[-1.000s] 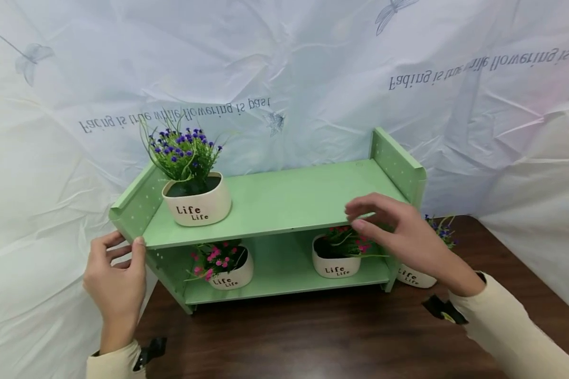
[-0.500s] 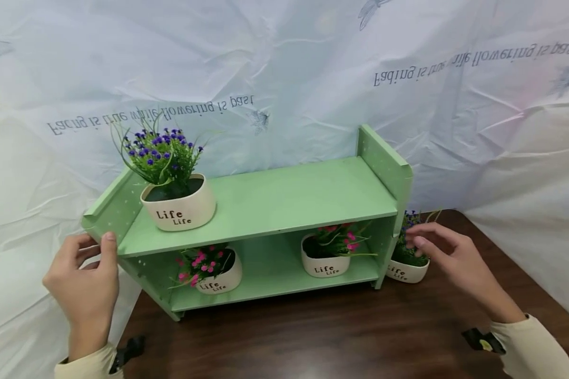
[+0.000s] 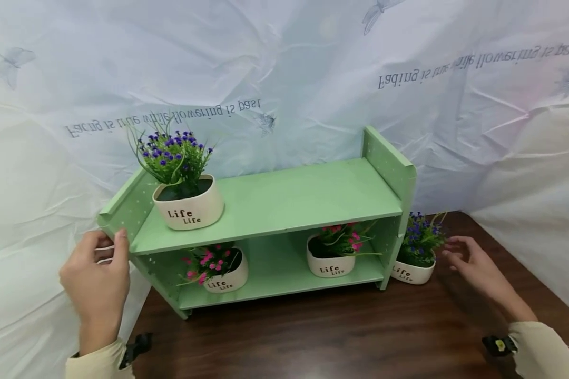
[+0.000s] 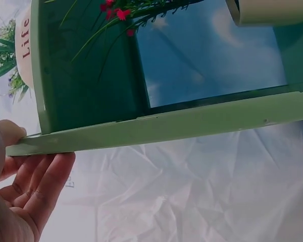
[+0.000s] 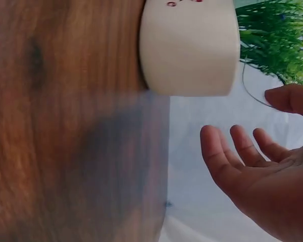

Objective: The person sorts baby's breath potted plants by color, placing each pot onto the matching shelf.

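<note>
A green two-tier shelf (image 3: 284, 205) stands on the dark wooden table. My left hand (image 3: 97, 279) grips the front edge of its left side panel, thumb on the inner face and fingers outside; the left wrist view shows the fingers (image 4: 45, 174) against the panel. To the shelf's right, a cream "Life" pot with purple flowers (image 3: 413, 271) sits on the table. My right hand (image 3: 479, 268) hovers just right of that pot, fingers loosely bent and holding nothing. In the right wrist view a gap shows between its fingertips (image 5: 210, 135) and the pot (image 5: 192, 50).
A purple-flowered pot (image 3: 189, 208) stands at the left of the upper tier. Two pink-flowered pots (image 3: 227, 279) (image 3: 331, 263) are on the lower tier. White printed cloth (image 3: 308, 79) hangs behind; the dark wooden table (image 3: 322, 337) extends in front.
My right hand has moved right and down, from in front of the upper tier to beside the purple-flowered pot on the table. My left hand keeps its grip on the shelf panel.
</note>
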The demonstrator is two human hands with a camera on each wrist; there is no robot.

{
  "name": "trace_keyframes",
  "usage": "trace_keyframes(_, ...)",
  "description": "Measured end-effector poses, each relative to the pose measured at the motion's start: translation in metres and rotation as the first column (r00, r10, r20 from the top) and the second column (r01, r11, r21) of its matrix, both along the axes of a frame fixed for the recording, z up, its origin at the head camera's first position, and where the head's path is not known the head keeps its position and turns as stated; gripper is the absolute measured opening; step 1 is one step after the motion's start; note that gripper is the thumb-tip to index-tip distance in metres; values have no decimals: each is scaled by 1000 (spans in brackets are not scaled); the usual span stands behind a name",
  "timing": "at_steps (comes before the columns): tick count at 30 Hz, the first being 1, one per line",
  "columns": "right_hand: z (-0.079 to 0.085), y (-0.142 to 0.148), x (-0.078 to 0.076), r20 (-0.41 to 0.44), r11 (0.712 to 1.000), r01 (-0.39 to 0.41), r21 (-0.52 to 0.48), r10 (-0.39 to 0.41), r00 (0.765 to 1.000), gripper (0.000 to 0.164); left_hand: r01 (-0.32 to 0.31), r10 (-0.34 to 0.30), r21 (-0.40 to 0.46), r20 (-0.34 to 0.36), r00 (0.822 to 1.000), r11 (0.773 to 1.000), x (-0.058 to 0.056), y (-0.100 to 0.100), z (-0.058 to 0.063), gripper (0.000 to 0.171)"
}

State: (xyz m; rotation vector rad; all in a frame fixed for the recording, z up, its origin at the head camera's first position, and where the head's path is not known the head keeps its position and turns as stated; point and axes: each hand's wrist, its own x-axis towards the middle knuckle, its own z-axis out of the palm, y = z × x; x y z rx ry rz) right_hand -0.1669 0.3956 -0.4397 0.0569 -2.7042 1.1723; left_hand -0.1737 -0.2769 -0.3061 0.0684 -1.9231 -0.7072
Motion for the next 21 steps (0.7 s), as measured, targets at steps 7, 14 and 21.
trace_keyframes(7, -21, 8, -12, 224, 981, -188, -55, 195, 955, 83, -10, 10, 4, 1, 1000, 1000, -2, -2, -3, 24)
trace_keyframes(14, -29, -6, -22, 284, 978, -186, -92, 205, 937, 101, -14, 14, 9, -3, 1000, 1000, -2, -2, -4, 23)
trace_keyframes(21, -35, -10, -29, 319, 990, -137, -32, 141, 937, 114, -20, 20, 12, -16, 1000, 1000, -3, 0, -3, 24)
